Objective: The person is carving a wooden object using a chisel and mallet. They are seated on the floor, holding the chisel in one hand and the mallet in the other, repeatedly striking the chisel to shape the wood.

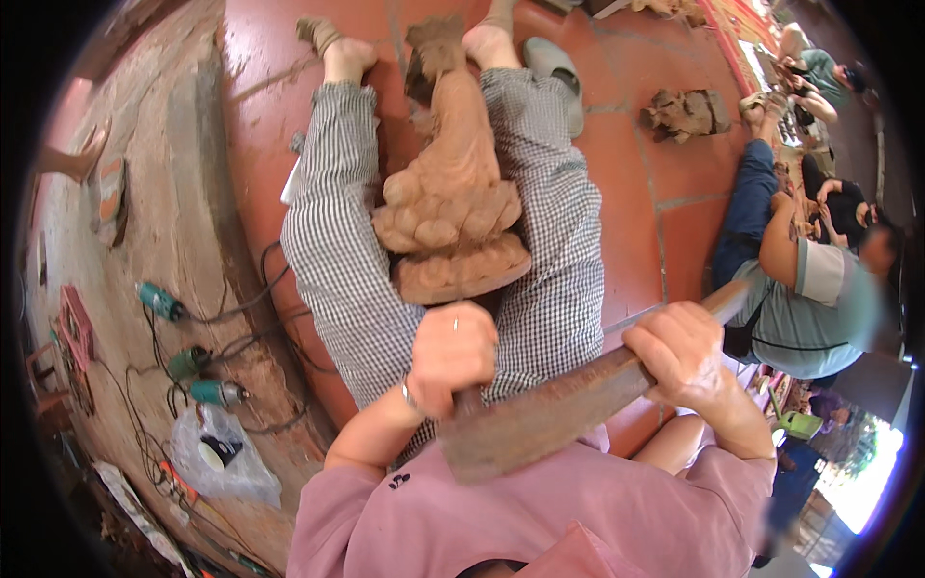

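Observation:
A carved wooden statue (pixel 453 193) with a lotus-petal base lies between my outstretched legs, base toward me. Near that base my left hand (pixel 453 352) is closed around a tool whose short dark handle end (pixel 468 398) pokes out below the fist; its working end is hidden. My right hand (pixel 679 352) grips a wooden mallet (pixel 549 414), a long flat bat of dark wood with a lighter handle end. The mallet's broad end is beside the handle end under my left fist; whether they touch I cannot tell.
Green power tools (pixel 217 392) with cords and a clear plastic bag (pixel 217 453) lie on the raised ledge at left. A carved wood piece (pixel 684 114) rests on the red tile floor (pixel 626 231). Another person in a light green shirt (pixel 809 308) sits close at right.

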A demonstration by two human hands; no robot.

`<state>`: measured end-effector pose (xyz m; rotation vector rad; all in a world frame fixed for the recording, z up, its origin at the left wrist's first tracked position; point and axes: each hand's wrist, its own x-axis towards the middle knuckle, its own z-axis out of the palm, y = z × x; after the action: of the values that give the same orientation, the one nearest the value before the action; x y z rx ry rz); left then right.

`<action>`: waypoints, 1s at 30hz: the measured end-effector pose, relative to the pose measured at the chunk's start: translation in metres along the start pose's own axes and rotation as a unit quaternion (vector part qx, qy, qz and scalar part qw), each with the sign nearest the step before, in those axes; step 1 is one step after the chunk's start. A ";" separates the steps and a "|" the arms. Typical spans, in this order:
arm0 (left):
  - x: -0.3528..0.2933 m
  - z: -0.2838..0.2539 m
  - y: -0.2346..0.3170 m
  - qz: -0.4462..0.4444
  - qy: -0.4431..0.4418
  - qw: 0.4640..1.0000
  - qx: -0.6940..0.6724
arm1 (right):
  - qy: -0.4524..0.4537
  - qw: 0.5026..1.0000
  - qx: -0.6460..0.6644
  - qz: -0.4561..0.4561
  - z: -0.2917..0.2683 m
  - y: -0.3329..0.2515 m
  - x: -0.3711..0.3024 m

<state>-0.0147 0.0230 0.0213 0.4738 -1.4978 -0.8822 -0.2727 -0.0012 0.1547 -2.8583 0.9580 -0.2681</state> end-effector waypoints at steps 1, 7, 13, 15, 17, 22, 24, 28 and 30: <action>0.000 0.002 0.000 0.055 -0.003 0.998 0.005 | 0.009 0.998 0.050 0.026 0.008 -0.001 -0.009; 0.020 0.009 0.017 -0.222 -0.191 0.835 0.466 | 0.059 0.925 0.242 0.287 0.064 -0.016 -0.067; 0.021 0.012 -0.002 -0.240 -0.336 0.722 0.555 | 0.026 0.762 0.285 0.581 0.114 -0.012 -0.113; 0.019 0.016 -0.008 -0.222 -0.356 0.702 0.575 | 0.038 0.723 0.285 0.628 0.136 -0.007 -0.137; 0.012 0.016 -0.026 -0.209 -0.365 0.683 0.597 | 0.025 0.698 0.256 0.669 0.154 -0.004 -0.152; 0.016 0.020 -0.030 -0.177 -0.365 0.684 0.607 | 0.012 0.646 0.204 0.736 0.215 -0.009 -0.180; 0.016 0.014 -0.026 -0.187 -0.357 0.677 0.616 | 0.044 0.665 0.188 0.721 0.254 -0.017 -0.191; 0.021 0.025 -0.022 -0.191 -0.357 0.671 0.621 | 0.076 0.671 0.153 0.722 0.301 -0.033 -0.220; 0.026 0.028 -0.021 -0.187 -0.359 0.671 0.622 | 0.079 0.675 0.142 0.720 0.318 -0.029 -0.226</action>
<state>-0.0503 -0.0025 0.0239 1.6147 -2.7322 -0.1348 -0.3681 0.1755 -0.1812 -1.0930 2.4552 -0.3818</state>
